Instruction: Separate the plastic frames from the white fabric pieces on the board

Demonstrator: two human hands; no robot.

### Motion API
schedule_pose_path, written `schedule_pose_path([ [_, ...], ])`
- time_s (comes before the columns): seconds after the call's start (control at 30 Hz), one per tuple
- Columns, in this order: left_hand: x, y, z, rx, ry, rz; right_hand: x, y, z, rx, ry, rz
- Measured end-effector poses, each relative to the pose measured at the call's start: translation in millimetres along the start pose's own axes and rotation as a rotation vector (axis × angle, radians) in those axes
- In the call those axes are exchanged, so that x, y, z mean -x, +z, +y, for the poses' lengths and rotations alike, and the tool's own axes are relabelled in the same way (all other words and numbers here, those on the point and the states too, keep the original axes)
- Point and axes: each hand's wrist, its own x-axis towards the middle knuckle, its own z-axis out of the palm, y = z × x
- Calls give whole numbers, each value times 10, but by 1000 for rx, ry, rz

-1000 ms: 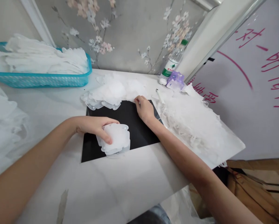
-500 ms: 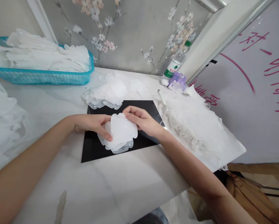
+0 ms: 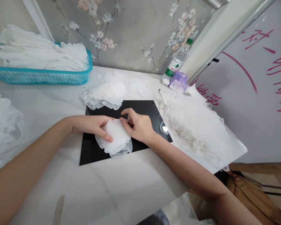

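Observation:
A stack of soft white scalloped pads [image 3: 114, 136] with transparent plastic backing lies on a black mat [image 3: 93, 153]. My left hand [image 3: 92, 126] grips its left side, with the thumb across the top. My right hand [image 3: 137, 126] holds its right edge, with the fingers curled over the pads. Both hands are close together and hide part of the stack. More scalloped pads [image 3: 105, 90] lie in a loose heap along the mat's far edge. A large tangled white pile [image 3: 192, 125] sits on a white board to the right.
A turquoise plastic basket [image 3: 39, 78] full of white pads stands at the far left of the marble table [image 3: 107, 193]. Behind sit a water bottle [image 3: 175, 66] and a purple packet [image 3: 178, 80]. A shiny round disc [image 3: 164, 127] lies by the mat's right side.
My right hand has moved from the mat's far edge onto the stack's right side. The stack has turned slightly, and a shiny disc now shows at the mat's right.

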Motion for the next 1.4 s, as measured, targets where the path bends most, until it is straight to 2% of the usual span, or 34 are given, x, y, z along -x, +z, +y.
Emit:
schedule_pose_path([
  [0.1,10,5,-1,11,-10,-9,-204,25,221,107,139,103],
  [0.27,14,-8,-13,3,17,-12,-682,53,727,258,325,86],
  [0.4,8,-11,-22,18,32,-17,-843,78,879,237,313,51],
  [0.6,21,1,-4,27,10,1,-843,78,902,157,275,106],
  [0.8,34,-7,-2,19,17,24,-766,51,802,124,207,101],
  [0.97,32,-17,-30,38,8,21,-472,4,652,46,105,59],
  [1.13,24,-13,-41,44,27,29,-150,-89,479,-405,105,96],
  [1.27,17,-17,-37,41,22,42,-65,-175,233,-734,142,175],
  [1.33,10,-23,-37,31,17,38,-44,-179,127,-906,208,141],
  [1.4,3,-28,-35,13,11,29,-11,-142,60,-941,202,66],
])
